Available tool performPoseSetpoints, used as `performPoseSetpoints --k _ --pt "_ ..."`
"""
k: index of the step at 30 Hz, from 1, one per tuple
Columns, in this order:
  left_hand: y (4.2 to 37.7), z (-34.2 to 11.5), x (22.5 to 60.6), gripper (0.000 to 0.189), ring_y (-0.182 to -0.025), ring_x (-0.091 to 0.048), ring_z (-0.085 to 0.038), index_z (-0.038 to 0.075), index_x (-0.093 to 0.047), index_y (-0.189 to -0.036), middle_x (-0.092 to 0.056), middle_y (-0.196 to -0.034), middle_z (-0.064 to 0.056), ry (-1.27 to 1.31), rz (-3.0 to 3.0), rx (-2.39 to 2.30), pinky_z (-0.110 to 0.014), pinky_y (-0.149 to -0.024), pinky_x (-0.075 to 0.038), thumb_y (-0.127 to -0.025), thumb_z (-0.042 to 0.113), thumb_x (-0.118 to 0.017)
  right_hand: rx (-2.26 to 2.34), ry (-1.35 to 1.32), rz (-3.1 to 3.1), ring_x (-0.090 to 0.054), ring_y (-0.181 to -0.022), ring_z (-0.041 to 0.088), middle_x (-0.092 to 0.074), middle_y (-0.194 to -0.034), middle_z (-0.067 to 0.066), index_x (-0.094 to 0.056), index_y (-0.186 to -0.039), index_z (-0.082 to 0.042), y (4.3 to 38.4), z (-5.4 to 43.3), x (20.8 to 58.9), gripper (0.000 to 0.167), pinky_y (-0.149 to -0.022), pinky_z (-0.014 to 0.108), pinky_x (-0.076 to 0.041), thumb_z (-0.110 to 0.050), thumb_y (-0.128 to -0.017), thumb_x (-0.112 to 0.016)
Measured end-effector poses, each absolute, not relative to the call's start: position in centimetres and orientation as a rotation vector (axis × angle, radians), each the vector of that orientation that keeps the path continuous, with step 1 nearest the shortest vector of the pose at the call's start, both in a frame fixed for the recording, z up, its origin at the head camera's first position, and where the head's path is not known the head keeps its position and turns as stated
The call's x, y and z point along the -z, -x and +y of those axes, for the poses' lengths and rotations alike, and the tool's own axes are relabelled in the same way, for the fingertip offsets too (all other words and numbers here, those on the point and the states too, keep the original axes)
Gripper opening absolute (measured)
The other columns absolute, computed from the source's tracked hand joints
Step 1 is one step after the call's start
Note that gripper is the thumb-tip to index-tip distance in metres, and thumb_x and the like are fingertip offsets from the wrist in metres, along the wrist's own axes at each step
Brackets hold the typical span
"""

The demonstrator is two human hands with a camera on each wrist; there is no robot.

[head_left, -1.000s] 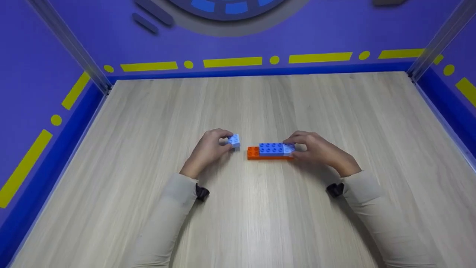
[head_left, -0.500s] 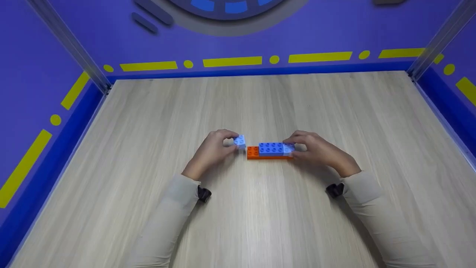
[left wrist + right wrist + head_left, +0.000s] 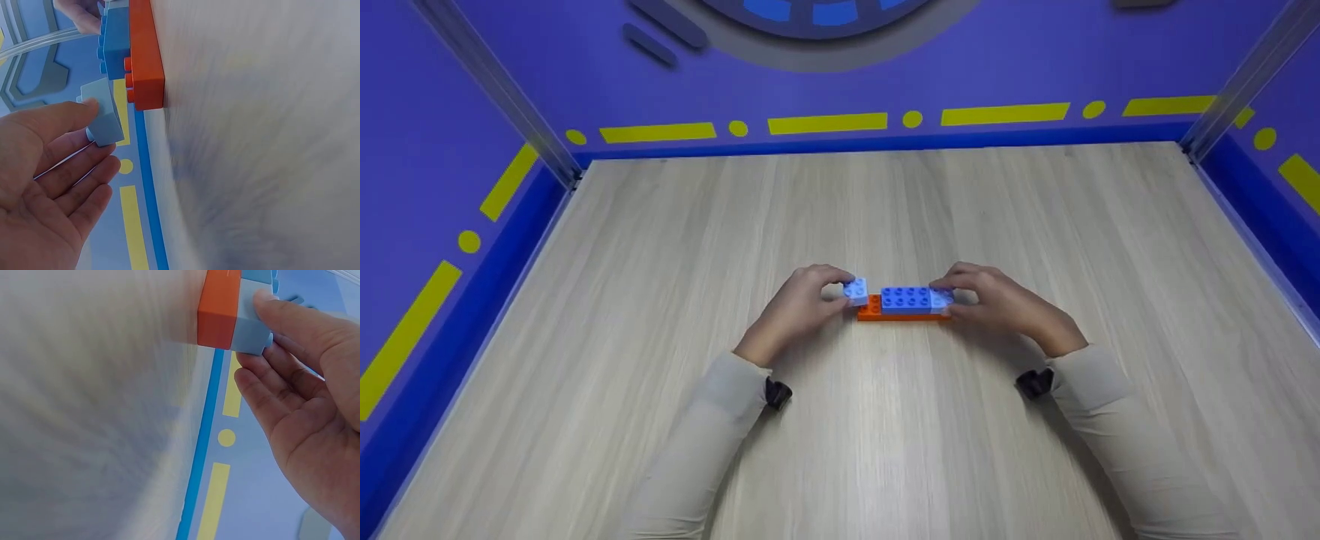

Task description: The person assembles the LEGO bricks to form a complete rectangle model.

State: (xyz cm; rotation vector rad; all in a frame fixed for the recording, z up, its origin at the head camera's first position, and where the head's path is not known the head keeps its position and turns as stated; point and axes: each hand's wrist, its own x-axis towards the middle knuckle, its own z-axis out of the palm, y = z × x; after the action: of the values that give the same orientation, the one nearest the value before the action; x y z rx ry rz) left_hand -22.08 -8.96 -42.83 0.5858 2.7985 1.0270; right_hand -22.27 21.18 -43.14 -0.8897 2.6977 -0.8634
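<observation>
My left hand (image 3: 804,304) pinches a small light blue building brick (image 3: 103,112) between thumb and fingers. In the left wrist view this brick is tilted, just off the free end of a long orange brick (image 3: 147,67). The orange brick lies on the table, its left studs bare. A darker blue brick (image 3: 905,299) sits on its middle. A second light blue brick (image 3: 252,318) sits on its right end, and my right hand (image 3: 997,300) pinches that one with thumb and fingers. The fingertips partly cover both light blue bricks.
A wood-grain table (image 3: 720,217) carries the bricks. Purple-blue panels (image 3: 840,90) with yellow stripes stand along its back and sides, with metal posts (image 3: 502,90) at the back corners. A dark wrist strap (image 3: 778,392) shows at the left cuff.
My left hand has carried its light blue brick to the right, from a gap beside the orange brick to overlapping its left end in the head view. My right hand stays in place.
</observation>
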Motion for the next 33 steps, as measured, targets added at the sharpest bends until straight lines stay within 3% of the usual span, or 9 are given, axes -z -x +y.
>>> performPoseSetpoints --k 33 --pt "22.0 -7.7 43.3 0.032 -0.119 -0.057 -0.02 0.007 -0.068 -0.119 -0.067 -0.121 -0.006 -0.739 2.77 -0.978 -0.035 -0.104 -0.044 -0.089 0.016 -0.068 0.823 0.86 2.712 -0.058 -0.108 0.023 -0.063 -0.114 0.008 -0.064 -0.126 -0.009 22.3 21.1 43.1 0.038 -0.095 0.044 -0.048 -0.011 -0.089 -0.067"
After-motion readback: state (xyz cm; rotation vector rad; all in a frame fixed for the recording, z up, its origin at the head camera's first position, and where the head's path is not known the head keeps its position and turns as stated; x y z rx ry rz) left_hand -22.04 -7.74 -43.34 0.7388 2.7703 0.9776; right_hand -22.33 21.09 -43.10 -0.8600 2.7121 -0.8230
